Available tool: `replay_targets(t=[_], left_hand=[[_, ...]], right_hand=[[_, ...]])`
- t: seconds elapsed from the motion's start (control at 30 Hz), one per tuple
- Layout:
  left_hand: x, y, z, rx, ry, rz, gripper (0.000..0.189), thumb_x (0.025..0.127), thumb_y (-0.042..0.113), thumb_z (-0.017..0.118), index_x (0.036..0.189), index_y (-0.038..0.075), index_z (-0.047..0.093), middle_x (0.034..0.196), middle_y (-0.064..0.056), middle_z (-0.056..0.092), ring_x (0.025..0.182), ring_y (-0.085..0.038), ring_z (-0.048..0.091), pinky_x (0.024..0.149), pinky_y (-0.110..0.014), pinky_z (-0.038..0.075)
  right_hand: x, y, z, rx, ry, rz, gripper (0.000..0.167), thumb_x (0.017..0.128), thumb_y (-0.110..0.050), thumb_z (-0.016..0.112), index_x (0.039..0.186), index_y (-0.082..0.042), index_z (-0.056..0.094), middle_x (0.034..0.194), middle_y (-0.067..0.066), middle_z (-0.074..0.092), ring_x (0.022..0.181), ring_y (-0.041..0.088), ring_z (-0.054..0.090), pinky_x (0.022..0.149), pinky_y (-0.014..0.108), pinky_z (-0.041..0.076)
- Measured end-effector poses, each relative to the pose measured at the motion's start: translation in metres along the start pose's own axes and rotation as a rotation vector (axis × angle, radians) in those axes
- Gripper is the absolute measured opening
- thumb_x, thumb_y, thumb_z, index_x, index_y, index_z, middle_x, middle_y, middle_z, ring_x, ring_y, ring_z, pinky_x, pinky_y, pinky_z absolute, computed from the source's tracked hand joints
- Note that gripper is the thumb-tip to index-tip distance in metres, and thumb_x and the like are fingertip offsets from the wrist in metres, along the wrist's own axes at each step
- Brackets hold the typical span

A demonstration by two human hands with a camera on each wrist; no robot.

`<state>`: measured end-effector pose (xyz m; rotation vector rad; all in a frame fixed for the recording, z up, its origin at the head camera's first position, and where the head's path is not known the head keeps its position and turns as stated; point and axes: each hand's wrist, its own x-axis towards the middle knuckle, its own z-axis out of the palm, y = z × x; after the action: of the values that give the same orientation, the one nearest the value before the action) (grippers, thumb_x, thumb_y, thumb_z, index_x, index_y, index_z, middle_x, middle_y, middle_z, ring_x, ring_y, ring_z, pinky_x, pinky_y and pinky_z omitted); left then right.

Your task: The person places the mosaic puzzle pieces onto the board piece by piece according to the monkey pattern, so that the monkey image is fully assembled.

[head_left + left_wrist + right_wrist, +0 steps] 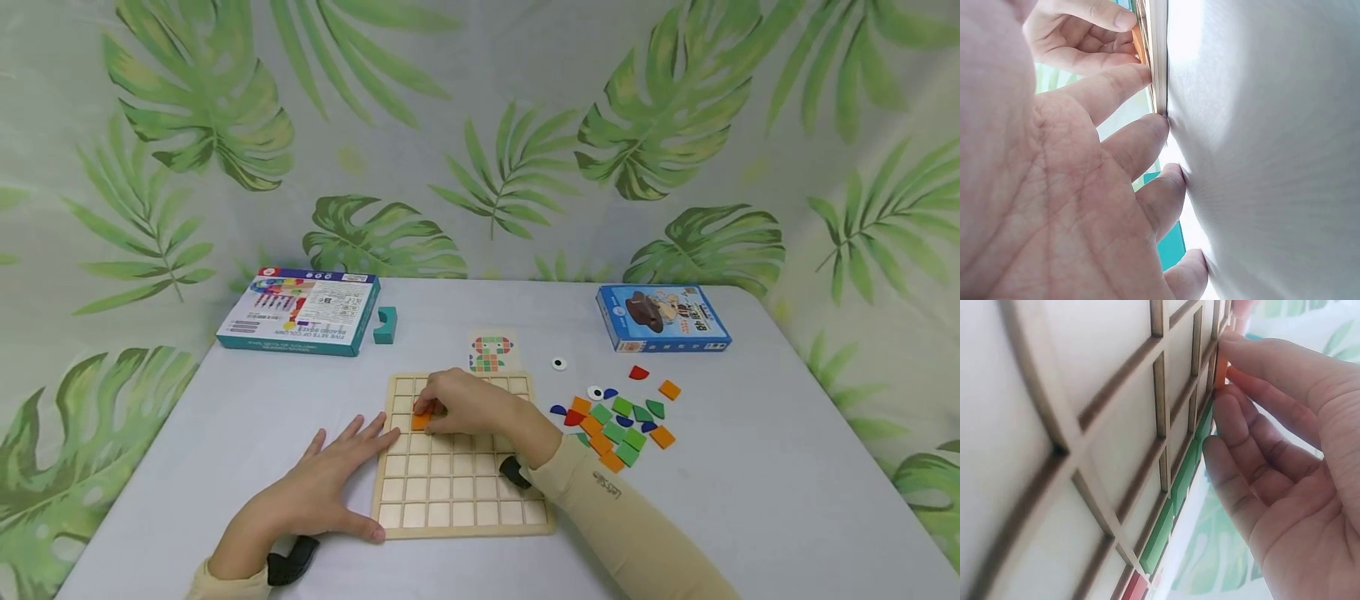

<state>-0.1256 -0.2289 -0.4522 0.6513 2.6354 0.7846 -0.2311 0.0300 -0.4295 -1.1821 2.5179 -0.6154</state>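
Note:
A wooden grid board lies on the white table. My right hand reaches over its upper left part and pinches an orange square tile at a cell. In the right wrist view, thumb and fingertips meet at that orange tile, while green tiles and a red tile sit in cells further along; the hand covers these from above. With fingers spread, my left hand rests at the board's left side, fingertips touching its edge and the table.
Right of the board lies a loose pile of orange, green, red and blue pieces, with white eye discs nearby. A pattern card lies beyond the board. Further back are a white-and-teal box, a teal block and a blue box.

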Motion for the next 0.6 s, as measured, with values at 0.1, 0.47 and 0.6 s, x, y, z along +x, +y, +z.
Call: replay_targets(t=[0.1, 0.47, 0.6], left_hand=[[0.0004, -0.0003, 0.0008, -0.005, -0.004, -0.005, 0.124, 0.063, 0.066, 0.095, 0.167, 0.026, 0.04, 0.18, -0.008, 0.024, 0.167, -0.048, 0.013, 0.122, -0.086, 0.0], [0.0006, 0.0009, -0.0004, -0.005, 0.005, -0.007, 0.124, 0.063, 0.066, 0.095, 0.167, 0.025, 0.041, 0.18, -0.008, 0.025, 0.167, -0.047, 0.013, 0.122, -0.086, 0.0], [0.0011, 0.002, 0.0, -0.009, 0.002, -0.013, 0.125, 0.063, 0.066, 0.096, 0.167, 0.024, 0.041, 0.18, -0.009, 0.025, 0.167, -0.048, 0.013, 0.122, -0.086, 0.0]], right_hand=[[-0.0006, -0.0001, 0.0006, -0.002, 0.002, -0.006, 0.02, 0.097, -0.015, 0.082, 0.115, -0.008, 0.081, 0.108, 0.003, 0.075, 0.094, 0.01, 0.066, 0.083, 0.015, 0.054], [0.0012, 0.0005, 0.0002, -0.055, 0.044, -0.019, 0.02, 0.102, -0.017, 0.075, 0.119, -0.009, 0.081, 0.113, 0.003, 0.074, 0.103, 0.016, 0.068, 0.093, 0.023, 0.057], [0.0025, 0.001, 0.0011, -0.116, 0.059, -0.015, 0.021, 0.104, -0.014, 0.07, 0.123, -0.01, 0.08, 0.121, 0.003, 0.074, 0.113, 0.018, 0.067, 0.102, 0.029, 0.058]])
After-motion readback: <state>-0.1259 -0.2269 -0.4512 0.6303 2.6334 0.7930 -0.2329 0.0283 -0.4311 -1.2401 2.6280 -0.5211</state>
